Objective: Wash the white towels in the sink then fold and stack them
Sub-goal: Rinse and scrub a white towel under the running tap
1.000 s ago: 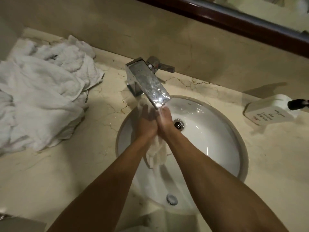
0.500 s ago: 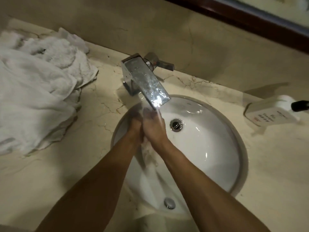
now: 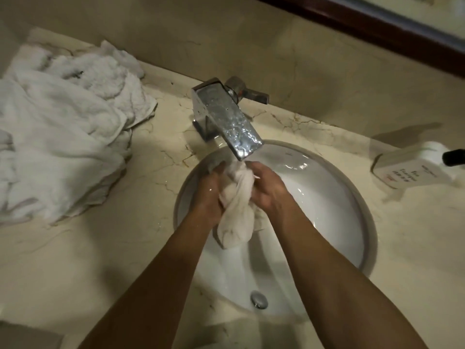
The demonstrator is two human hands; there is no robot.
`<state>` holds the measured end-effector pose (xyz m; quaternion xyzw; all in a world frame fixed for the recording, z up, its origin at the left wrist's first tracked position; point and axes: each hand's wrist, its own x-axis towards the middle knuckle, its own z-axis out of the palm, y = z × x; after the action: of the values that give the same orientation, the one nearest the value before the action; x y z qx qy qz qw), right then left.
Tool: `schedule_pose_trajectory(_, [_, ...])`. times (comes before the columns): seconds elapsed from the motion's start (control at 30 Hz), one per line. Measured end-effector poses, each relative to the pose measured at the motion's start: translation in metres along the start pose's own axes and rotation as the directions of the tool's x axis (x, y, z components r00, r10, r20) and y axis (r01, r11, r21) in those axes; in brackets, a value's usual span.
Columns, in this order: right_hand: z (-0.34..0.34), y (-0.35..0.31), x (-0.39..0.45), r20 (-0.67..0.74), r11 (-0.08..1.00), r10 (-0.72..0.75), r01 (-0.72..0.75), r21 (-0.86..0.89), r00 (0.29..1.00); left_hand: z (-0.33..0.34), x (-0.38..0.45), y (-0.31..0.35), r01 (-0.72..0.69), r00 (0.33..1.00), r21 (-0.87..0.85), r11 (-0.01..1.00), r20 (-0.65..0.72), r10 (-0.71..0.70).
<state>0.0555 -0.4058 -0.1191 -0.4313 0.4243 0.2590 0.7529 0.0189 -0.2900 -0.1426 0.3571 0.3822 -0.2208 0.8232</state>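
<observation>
While both hands, left hand (image 3: 210,195) and right hand (image 3: 270,190), curl their fingers around one bunched towel (image 3: 236,210) under the faucet (image 3: 226,119), washing's barely started, since the towel pile (image 3: 65,137) left of the faucet waits, nothing folded.

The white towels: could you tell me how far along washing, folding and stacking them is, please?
Done: no folded stack is in view. In hand: the left hand and right hand grip one wet towel under the faucet, over the sink. Left: the crumpled towel pile on the counter.
</observation>
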Motion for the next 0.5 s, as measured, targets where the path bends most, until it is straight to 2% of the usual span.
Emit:
schedule_pose_trajectory(0.03, [-0.007, -0.008, -0.002, -0.036, 0.987, 0.099, -0.094, 0.129, 0.994, -0.007, -0.006, 0.000, 0.026, 0.999, -0.125, 0.992, 0.040, -0.021])
schedule_pose_trajectory(0.07, [-0.013, -0.008, -0.006, -0.067, 0.979, 0.159, -0.148, 0.141, 0.985, -0.015, -0.011, -0.003, 0.070, 0.996, -0.184, 0.981, 0.069, -0.058])
schedule_pose_trajectory(0.17, [-0.029, 0.013, -0.016, -0.118, 0.956, 0.256, -0.269, -0.113, 0.959, -0.030, -0.030, -0.017, 0.216, 0.975, -0.199, 0.956, 0.097, -0.201])
schedule_pose_trajectory(0.2, [-0.032, 0.021, -0.016, -0.157, 0.939, 0.222, -0.255, -0.232, 0.962, -0.035, -0.031, -0.019, 0.238, 0.971, -0.179, 0.955, 0.064, -0.230])
schedule_pose_trajectory(0.27, [-0.036, 0.023, -0.019, -0.214, 0.901, 0.003, -0.095, -0.423, 0.977, -0.036, -0.038, -0.016, 0.221, 0.973, -0.106, 0.969, -0.036, -0.226])
schedule_pose_trajectory(0.3, [-0.040, 0.019, -0.022, -0.196, 0.883, -0.114, 0.009, -0.469, 0.974, -0.035, -0.041, -0.013, 0.148, 0.984, -0.075, 0.986, -0.086, -0.154])
schedule_pose_trajectory(0.37, [-0.048, 0.005, -0.033, -0.067, 0.882, -0.223, 0.172, -0.438, 0.972, -0.033, -0.053, -0.009, -0.105, 0.988, 0.038, 0.994, -0.114, 0.109])
schedule_pose_trajectory(0.43, [-0.053, -0.006, -0.049, 0.137, 0.945, -0.217, 0.243, -0.220, 0.966, -0.025, -0.070, -0.002, -0.325, 0.929, 0.196, 0.925, -0.118, 0.352])
schedule_pose_trajectory(0.5, [-0.054, -0.015, -0.064, 0.260, 0.982, -0.188, 0.179, 0.058, 0.947, -0.024, -0.077, 0.006, -0.447, 0.877, 0.214, 0.869, -0.089, 0.473])
